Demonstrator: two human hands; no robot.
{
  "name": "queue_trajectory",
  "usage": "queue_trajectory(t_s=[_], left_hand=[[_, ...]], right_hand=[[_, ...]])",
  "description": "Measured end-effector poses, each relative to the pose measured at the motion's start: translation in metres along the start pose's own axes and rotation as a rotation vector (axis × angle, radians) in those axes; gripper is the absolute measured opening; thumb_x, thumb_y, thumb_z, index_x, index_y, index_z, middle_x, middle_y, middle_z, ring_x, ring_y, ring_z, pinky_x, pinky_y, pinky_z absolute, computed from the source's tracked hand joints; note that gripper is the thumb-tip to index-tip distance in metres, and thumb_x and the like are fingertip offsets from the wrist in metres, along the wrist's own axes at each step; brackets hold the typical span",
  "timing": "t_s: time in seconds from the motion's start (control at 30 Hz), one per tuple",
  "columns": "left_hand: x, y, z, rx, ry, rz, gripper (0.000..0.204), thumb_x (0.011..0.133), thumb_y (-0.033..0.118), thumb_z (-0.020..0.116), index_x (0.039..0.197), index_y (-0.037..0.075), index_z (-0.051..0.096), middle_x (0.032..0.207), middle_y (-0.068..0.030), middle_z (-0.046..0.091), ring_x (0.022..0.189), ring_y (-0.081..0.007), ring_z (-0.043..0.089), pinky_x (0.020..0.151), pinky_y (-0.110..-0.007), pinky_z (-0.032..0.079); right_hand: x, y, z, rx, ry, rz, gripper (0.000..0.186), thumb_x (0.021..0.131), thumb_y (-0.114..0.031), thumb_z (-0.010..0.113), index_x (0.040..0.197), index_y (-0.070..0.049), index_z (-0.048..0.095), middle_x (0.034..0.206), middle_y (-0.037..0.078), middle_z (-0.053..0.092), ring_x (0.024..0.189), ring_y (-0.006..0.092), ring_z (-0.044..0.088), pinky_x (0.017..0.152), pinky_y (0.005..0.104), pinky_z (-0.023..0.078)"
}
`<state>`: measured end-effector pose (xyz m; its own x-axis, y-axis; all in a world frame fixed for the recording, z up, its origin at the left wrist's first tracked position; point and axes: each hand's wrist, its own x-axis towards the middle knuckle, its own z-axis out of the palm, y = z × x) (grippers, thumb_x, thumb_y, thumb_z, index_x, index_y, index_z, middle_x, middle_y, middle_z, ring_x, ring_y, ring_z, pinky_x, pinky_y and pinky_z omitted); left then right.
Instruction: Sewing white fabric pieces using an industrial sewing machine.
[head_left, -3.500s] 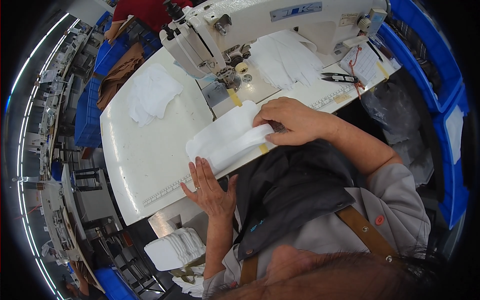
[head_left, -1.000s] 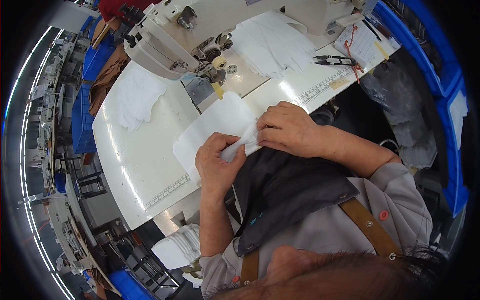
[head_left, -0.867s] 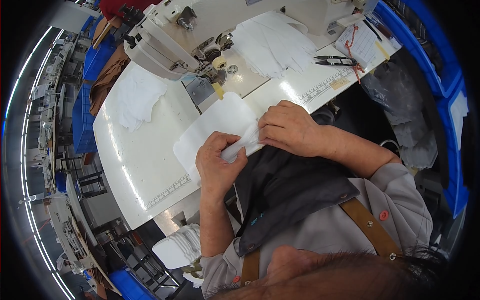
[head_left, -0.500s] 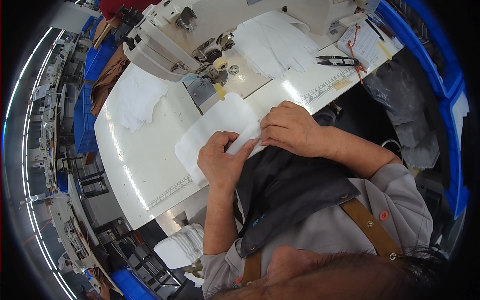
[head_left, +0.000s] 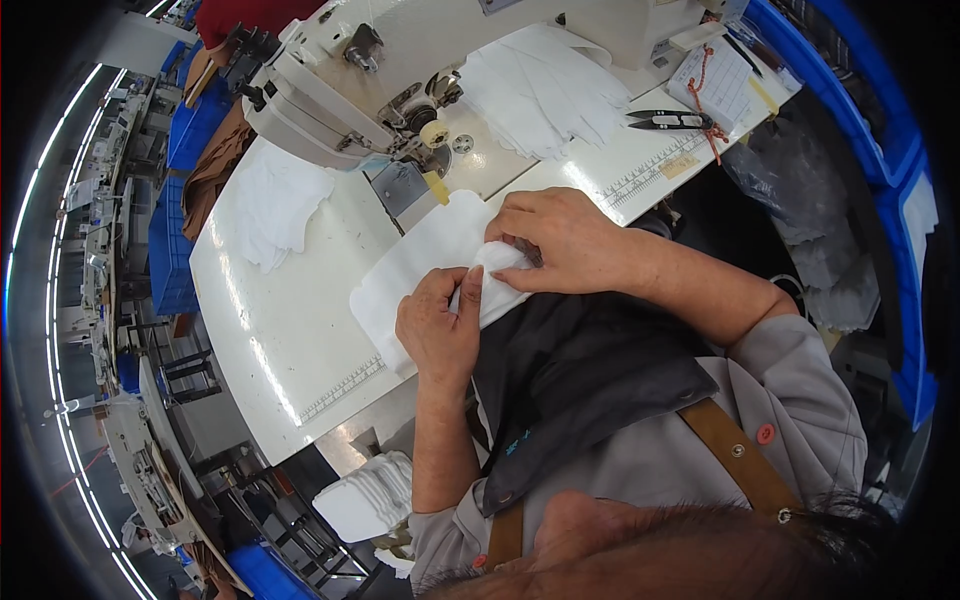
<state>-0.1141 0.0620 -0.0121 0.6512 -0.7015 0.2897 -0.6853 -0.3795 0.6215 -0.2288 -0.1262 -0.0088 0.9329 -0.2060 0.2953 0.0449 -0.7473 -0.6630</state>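
Observation:
A white fabric piece [head_left: 410, 265] with rounded corners lies at the front edge of the sewing table [head_left: 250, 330], its near side bunched up in a fold. My left hand [head_left: 440, 315] pinches this fold at the left, thumb on top. My right hand [head_left: 560, 245] grips it from the right, fingers curled over the raised part. Behind the piece stands the white sewing machine [head_left: 330, 110], with a yellow tape strip [head_left: 437, 188] by the needle plate. Loose white pieces [head_left: 280, 205] lie to the left, and more [head_left: 540, 85] to the right of the needle area.
Black snips [head_left: 670, 119] and a paper card [head_left: 710, 85] lie at the right. Blue bins [head_left: 905, 300] curve along the right; more bins [head_left: 170, 240] and brown pieces are at the left. A white stack [head_left: 360, 495] sits below the table. A person in red [head_left: 230, 20] is beyond.
Since 3.5 seconds ago my left hand closed on the fabric and moved rightward. In the last second my right hand shifted up and left, and the fold became bunched higher between my hands.

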Motion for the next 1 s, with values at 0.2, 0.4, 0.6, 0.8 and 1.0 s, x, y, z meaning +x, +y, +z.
queue_trajectory(t_s=[0.2,0.4,0.6,0.8,1.0], left_hand=[[-0.001,0.002,-0.003,0.041,-0.041,-0.032,0.033,0.098,0.033,0.073,0.088,0.001,0.071,0.078,-0.0112,0.07,0.069,-0.0259,0.065,0.067,-0.035,0.049],[-0.002,0.002,-0.004,0.04,-0.046,-0.05,0.032,0.099,0.032,0.072,0.088,0.001,0.071,0.079,-0.0111,0.07,0.069,-0.0257,0.065,0.068,-0.035,0.049],[-0.002,-0.002,-0.004,0.031,-0.061,-0.048,0.03,0.102,0.03,0.068,0.092,0.001,0.071,0.082,-0.0118,0.07,0.072,-0.0244,0.065,0.07,-0.034,0.05],[-0.002,0.001,-0.011,-0.181,-0.06,-0.149,0.029,0.098,0.029,0.073,0.103,0.001,0.071,0.091,-0.0075,0.071,0.081,-0.0199,0.067,0.076,-0.031,0.052],[0.0,0.008,-0.018,-0.024,-0.203,0.001,0.05,0.066,0.022,0.095,0.103,0.0,0.07,0.097,-0.0074,0.069,0.084,-0.0189,0.068,0.079,-0.031,0.055]], right_hand=[[0.002,0.014,-0.011,0.203,-0.135,-0.034,0.02,0.084,-0.015,0.073,0.1,-0.004,0.072,0.088,0.011,0.069,0.085,0.0312,0.071,0.077,0.0406,0.055],[0.001,0.011,-0.018,0.266,-0.047,-0.134,0.025,0.087,-0.018,0.074,0.107,-0.004,0.068,0.099,0.011,0.067,0.086,0.0292,0.071,0.078,0.0395,0.056],[-0.001,0.008,0.002,-0.005,0.017,-0.135,0.025,0.083,-0.021,0.073,0.103,-0.007,0.068,0.097,0.01,0.067,0.083,0.0299,0.07,0.076,0.0414,0.055],[-0.007,0.019,-0.019,0.154,-0.048,0.009,0.031,0.08,-0.019,0.075,0.107,-0.005,0.069,0.104,0.012,0.069,0.093,0.0312,0.07,0.086,0.0417,0.055],[-0.012,0.007,-0.003,-0.085,-0.022,-0.284,0.047,0.076,-0.027,0.083,0.116,-0.007,0.066,0.115,0.011,0.062,0.111,0.0313,0.061,0.091,0.0451,0.05]])
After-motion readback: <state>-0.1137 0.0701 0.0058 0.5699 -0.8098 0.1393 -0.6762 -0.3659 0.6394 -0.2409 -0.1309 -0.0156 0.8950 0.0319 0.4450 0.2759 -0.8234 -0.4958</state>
